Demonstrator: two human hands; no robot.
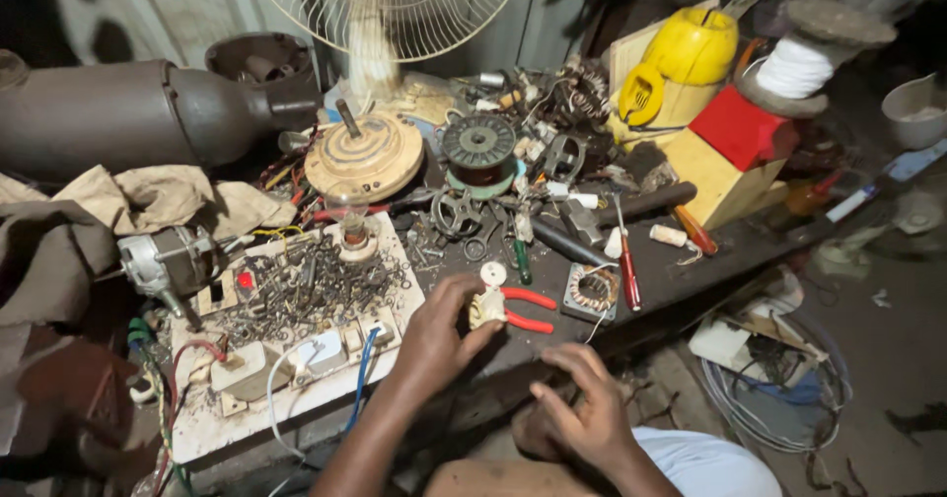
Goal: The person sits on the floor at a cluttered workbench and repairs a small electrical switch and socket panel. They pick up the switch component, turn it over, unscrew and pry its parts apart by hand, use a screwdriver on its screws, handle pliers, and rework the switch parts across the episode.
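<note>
**Holding a small part at the bench edge**

Pinching a small cream-coloured part [486,306] at the front edge of the workbench [681,280], our left hand [439,344] closes its fingers on it — red-handled pliers [525,310] lie just beside. Our right hand [582,408] hovers lower, fingers loosely curled, holding nothing. A white board [296,359] strewn with small metal bits sits to the left.

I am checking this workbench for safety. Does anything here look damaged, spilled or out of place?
Yes. Small dark metal parts lie scattered loose over the white switch board, whose wires hang off the edge. The left hand holds a small cream part beside red-handled pliers.
</note>
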